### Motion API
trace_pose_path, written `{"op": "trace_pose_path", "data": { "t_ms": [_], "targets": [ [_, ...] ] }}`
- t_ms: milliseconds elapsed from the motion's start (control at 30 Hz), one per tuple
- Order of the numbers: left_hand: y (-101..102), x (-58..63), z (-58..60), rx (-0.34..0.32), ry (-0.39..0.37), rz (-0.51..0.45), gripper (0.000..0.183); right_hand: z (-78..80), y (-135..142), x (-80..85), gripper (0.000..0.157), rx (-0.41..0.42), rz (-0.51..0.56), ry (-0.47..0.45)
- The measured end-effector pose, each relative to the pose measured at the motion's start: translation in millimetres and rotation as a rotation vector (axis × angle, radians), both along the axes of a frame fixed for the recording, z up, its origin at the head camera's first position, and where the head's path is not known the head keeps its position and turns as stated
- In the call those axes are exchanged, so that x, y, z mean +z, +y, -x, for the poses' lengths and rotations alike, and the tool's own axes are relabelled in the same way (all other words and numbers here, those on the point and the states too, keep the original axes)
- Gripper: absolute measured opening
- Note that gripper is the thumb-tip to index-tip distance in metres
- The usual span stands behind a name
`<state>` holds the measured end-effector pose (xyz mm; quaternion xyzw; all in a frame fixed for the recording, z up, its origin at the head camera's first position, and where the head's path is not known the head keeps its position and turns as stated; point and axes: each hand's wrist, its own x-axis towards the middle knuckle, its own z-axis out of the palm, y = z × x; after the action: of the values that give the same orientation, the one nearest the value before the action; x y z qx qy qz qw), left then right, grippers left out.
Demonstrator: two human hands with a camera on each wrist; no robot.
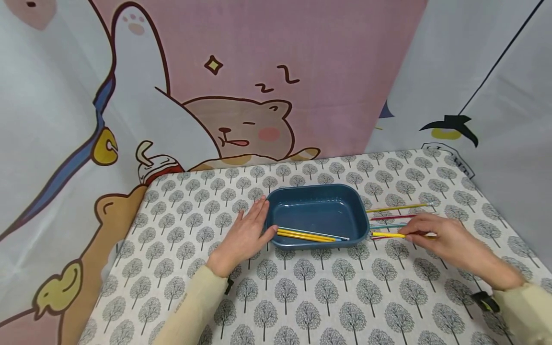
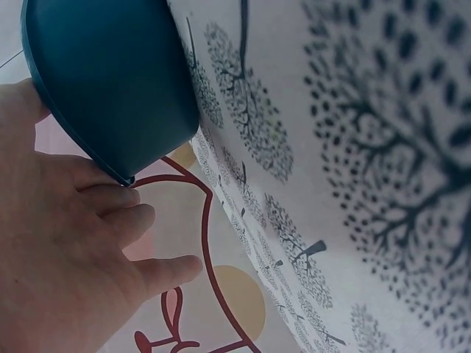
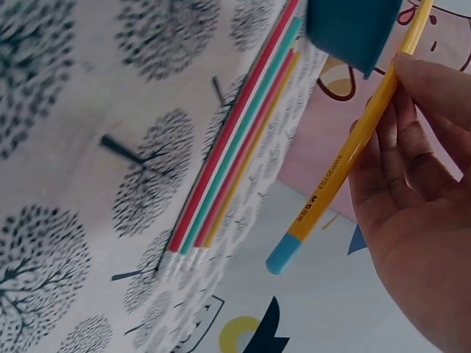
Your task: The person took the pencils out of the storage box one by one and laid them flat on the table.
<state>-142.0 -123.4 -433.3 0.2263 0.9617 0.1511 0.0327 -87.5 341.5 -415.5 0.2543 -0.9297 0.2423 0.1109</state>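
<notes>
My right hand [image 1: 448,239] pinches a yellow pencil [image 3: 346,162] with a blue end between thumb and fingers, raised above the table to the right of a dark blue tray [image 1: 310,211]. Its far end points toward the tray. My left hand [image 1: 243,235] rests against the tray's left rim, fingers extended, thumb at the front corner. Inside the tray, along its front side, lie several pencils [image 1: 306,235], mostly yellow. Beside the tray on the right, a yellow pencil [image 1: 398,208], red pencils [image 3: 232,129] and a green pencil [image 3: 241,136] lie roughly parallel on the cloth.
A white cloth [image 1: 267,311] printed with grey trees covers the table. Behind it hangs a pink and white curtain [image 1: 345,72] with cartoon animals, which also runs along the left and right sides. Dark bands sit at both wrists, by cream sleeves [image 1: 189,306].
</notes>
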Motion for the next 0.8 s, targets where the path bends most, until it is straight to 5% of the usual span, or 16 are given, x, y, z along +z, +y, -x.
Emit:
{"op": "trace_pose_path", "data": {
  "t_ms": [800],
  "targets": [
    [-1, -1.5, 2.4, -0.01, 0.011, 0.009, 0.075, 10.4, 17, -33.9, 0.036, 0.094, -0.026, -0.006]
  ]
}}
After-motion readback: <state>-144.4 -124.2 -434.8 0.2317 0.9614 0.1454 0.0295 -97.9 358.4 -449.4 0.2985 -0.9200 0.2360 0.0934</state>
